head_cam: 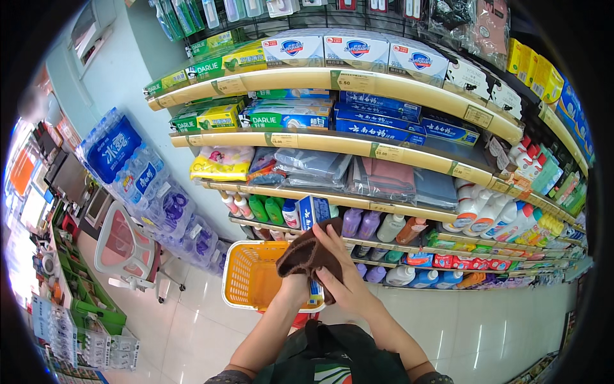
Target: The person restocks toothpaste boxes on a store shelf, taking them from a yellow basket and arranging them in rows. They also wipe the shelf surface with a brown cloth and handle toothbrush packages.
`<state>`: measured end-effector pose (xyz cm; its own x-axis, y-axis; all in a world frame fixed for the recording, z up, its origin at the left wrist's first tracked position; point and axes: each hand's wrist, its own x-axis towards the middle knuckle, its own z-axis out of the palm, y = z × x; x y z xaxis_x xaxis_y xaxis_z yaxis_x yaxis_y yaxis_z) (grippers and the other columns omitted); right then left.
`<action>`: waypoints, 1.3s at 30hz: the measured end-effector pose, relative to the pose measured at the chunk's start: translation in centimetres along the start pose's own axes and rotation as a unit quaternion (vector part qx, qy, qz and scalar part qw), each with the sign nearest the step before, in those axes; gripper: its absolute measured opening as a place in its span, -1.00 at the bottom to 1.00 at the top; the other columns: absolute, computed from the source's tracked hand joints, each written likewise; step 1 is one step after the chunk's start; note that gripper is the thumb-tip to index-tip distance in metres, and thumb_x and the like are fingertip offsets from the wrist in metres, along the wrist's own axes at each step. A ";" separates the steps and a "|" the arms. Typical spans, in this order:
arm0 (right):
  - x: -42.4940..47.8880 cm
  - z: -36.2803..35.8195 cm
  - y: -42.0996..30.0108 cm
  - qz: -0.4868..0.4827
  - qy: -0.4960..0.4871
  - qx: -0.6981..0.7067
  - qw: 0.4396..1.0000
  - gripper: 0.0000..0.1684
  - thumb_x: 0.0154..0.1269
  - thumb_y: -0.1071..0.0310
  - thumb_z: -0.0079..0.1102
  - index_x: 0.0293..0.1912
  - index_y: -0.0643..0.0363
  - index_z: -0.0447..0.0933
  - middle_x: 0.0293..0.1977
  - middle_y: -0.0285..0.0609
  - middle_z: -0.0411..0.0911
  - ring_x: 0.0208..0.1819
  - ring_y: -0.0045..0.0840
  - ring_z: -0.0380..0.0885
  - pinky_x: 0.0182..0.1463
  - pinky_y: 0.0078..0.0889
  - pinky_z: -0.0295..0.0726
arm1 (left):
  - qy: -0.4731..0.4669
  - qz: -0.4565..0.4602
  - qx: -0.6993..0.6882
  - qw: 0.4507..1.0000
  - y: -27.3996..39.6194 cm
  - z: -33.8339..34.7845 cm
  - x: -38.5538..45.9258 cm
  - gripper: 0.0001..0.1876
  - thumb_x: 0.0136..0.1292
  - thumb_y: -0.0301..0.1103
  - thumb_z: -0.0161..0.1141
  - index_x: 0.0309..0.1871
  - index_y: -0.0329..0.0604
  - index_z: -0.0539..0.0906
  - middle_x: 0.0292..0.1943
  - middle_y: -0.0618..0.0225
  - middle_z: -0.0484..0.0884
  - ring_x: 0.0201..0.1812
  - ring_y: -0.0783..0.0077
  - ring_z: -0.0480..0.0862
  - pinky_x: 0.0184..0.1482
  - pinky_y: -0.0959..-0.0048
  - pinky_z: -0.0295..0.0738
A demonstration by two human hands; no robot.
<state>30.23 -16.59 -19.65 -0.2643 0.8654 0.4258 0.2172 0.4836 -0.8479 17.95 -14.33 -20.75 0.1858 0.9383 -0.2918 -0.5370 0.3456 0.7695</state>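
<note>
In front of me, a blue toothpaste-style carton stands up out of a dark brown cloth; another blue end shows below the cloth. My left hand reaches under the cloth, its fingers hidden, and appears to grip the carton from the left. Against the carton's right side, my right hand holds the cloth, fingers stretched over it and thumb near its lower part. Below and left of both hands is a yellow shopping basket with a white rim, over something red.
Store shelving curves ahead, carrying toothpaste cartons, Safeguard soap boxes, folded packaged textiles and bottles. Bottled-water packs are stacked at left, beside a wheeled mesh chair. A green-edged display rack stands far left.
</note>
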 end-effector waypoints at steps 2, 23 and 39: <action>0.7 -0.2 -0.3 -0.008 0.010 -0.022 1.000 -0.30 0.36 0.21 -0.01 0.41 0.15 0.08 0.44 -0.17 0.05 0.50 -0.15 -0.17 0.50 -0.05 -0.27 | 0.032 -0.008 0.035 0.999 0.6 1.2 -0.8 -0.55 0.50 -0.09 -0.25 0.33 -0.05 0.32 0.25 0.27 0.43 0.24 0.35 0.44 0.26 0.31 0.37; 0.7 -4.0 -0.3 0.123 0.327 0.373 0.859 -0.56 0.46 0.17 -0.04 0.17 0.26 0.36 0.03 -0.16 0.50 0.01 -0.53 0.51 0.03 -0.48 0.50 | -0.052 -0.119 -0.045 0.991 1.2 -1.3 -0.8 -0.54 0.47 -0.04 -0.18 0.16 -0.20 0.48 -0.08 0.14 0.67 -0.10 0.28 0.68 0.01 0.27 0.58; 0.9 -1.5 1.3 -0.069 0.064 -0.015 0.995 -0.43 -0.04 0.59 -0.03 0.05 0.14 0.53 0.28 -0.09 0.35 0.46 -0.12 0.02 0.48 -0.04 -0.10 | -0.073 -0.087 -0.013 0.993 -1.4 -1.5 -0.5 -0.62 0.47 -0.15 -0.10 0.27 -0.04 0.38 0.08 0.33 0.54 0.07 0.43 0.58 0.12 0.40 0.49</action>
<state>31.71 -14.98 -19.86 -0.1718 0.7997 0.5754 0.2151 0.6004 -0.7702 17.37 -15.28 -22.60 0.3943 0.8568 -0.3323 -0.5073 0.5044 0.6987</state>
